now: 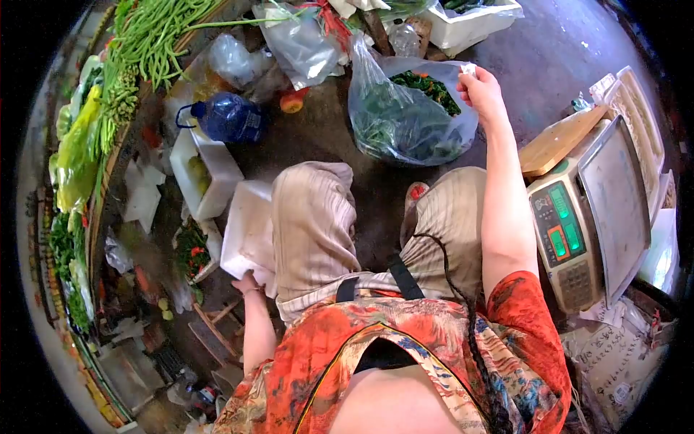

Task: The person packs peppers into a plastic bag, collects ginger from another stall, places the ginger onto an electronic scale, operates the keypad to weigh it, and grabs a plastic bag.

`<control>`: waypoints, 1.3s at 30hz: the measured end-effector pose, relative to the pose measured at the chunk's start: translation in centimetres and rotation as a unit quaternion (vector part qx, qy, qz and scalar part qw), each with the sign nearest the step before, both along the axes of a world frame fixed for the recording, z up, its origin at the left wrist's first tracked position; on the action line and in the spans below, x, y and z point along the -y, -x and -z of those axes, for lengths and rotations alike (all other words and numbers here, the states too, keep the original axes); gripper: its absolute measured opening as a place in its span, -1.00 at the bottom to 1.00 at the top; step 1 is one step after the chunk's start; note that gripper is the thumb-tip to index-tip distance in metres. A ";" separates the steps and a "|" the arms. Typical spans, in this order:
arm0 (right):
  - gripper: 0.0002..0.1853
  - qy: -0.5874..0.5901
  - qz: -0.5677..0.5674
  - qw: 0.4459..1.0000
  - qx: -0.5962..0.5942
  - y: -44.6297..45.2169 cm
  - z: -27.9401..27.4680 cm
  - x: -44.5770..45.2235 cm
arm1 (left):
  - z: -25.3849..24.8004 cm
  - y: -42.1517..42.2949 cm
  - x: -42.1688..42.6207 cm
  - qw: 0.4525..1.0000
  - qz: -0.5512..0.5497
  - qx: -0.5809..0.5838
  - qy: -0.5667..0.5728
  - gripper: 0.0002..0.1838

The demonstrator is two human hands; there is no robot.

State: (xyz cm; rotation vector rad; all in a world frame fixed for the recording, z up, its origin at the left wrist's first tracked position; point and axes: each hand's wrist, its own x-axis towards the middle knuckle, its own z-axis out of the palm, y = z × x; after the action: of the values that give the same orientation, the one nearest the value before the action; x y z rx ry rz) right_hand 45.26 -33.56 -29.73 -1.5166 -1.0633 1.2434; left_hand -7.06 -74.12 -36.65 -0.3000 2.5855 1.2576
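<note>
Light uneven, source out of frame. Brightest at and beyond the right hand: skin well lit, bluish sheen on the floor further out, specular glints on the clear bag beside it. Left hand sits dimmer; white foam box against it reads bright, clutter outboard goes dark and smeary. Scale display outboard of the right forearm self-lit green/orange. Heavy fisheye: greens well beyond the left hand bend into an arc, frame corners vignette to black.
</note>
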 end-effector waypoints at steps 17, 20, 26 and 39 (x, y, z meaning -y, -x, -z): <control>-0.71 -0.198 -0.120 0.971 -0.062 6.5 -0.7 -2.1 | -9.5 -25.3 -44.4 0.497 0.816 -0.277 -0.101 -0.70; -0.67 -0.115 -0.081 0.984 0.109 4.8 5.5 -3.2 | -3.0 -29.8 -49.2 0.382 0.856 -0.344 -0.053 -0.70; -0.61 -0.098 0.084 0.928 0.349 -2.2 16.1 0.9 | 6.5 -27.9 -49.9 0.320 0.874 -0.229 0.286 -0.78; -0.38 0.186 0.079 0.924 0.324 -3.1 22.9 -2.1 | 11.3 -19.4 -48.1 0.676 0.712 -0.100 0.163 -0.08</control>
State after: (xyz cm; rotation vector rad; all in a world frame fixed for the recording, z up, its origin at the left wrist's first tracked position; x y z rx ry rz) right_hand 48.37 -31.49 -52.62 -2.3617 -1.1143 0.8679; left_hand 12.29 -25.98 -47.97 1.5627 2.0211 0.1825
